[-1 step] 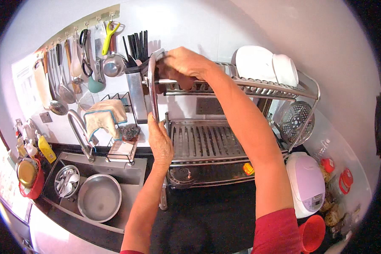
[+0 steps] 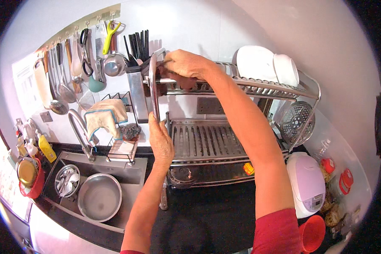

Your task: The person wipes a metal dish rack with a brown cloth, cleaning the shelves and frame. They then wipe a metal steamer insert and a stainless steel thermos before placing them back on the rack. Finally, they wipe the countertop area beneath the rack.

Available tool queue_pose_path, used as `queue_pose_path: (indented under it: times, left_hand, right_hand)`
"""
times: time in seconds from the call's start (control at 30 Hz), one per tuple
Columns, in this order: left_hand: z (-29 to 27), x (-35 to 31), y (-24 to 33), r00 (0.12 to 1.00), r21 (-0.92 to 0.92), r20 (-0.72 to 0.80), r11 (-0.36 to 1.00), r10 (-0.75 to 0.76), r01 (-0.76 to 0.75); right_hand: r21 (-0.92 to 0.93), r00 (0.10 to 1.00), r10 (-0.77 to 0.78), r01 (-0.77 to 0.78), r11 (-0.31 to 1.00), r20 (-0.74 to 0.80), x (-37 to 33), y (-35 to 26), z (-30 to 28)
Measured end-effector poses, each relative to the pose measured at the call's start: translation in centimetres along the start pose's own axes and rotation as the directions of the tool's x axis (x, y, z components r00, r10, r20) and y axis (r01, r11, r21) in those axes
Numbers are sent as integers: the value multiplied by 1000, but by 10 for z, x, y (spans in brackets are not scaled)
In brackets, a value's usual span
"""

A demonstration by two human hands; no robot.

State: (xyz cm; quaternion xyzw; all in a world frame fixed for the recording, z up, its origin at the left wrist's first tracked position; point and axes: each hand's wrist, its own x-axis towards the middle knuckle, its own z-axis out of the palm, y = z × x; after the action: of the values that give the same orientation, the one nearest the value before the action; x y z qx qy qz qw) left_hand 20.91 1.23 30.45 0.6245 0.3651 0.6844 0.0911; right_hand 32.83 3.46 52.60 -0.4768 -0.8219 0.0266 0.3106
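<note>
A two-tier metal dish rack (image 2: 258,85) stands against the wall in front of me. My left hand (image 2: 161,142) grips the lower part of its curved left side frame (image 2: 154,95), thumb against the tube. At the left end of the upper tier, my right hand (image 2: 188,63) is closed on a dark brown cloth (image 2: 184,81), pressed over the bars there. Its fingertips are partly hidden behind the hand and frame. A metal utensil holder (image 2: 138,91) with black chopsticks hangs just left of the frame. White bowls (image 2: 258,62) stand at the upper tier's right end.
At left, a sink (image 2: 135,178) holds a steel basin (image 2: 99,197) and a bowl of spoons (image 2: 67,181). Utensils hang on the wall. A steamer plate (image 2: 297,120) leans at the rack's right. A lilac rice cooker (image 2: 305,180) and red cup (image 2: 312,233) stand at right.
</note>
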Motion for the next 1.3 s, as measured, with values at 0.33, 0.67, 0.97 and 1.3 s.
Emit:
queue_pose_path:
  times: [0.33,0.67,0.97,1.3]
  left_hand:
    - [1,1,-3,999,-5,-26,999,45,-45]
    - [3,1,0,994,42,-73,996,80,-77]
    - [5,-1,-6,998,43,-37,998,57,-55]
    - [-9,5,-9,999,19,8,999,-45,45]
  right_hand:
    - [-579,965,196,-60,813,176,-28,15,-44]
    - [-587,982,-19,-96,804,-188,-163,32,-92]
    - [-446,307,-340,-406,798,-889,-226,76,-20]
    - [-125,505,9,-232,965,-863,-91,26,100]
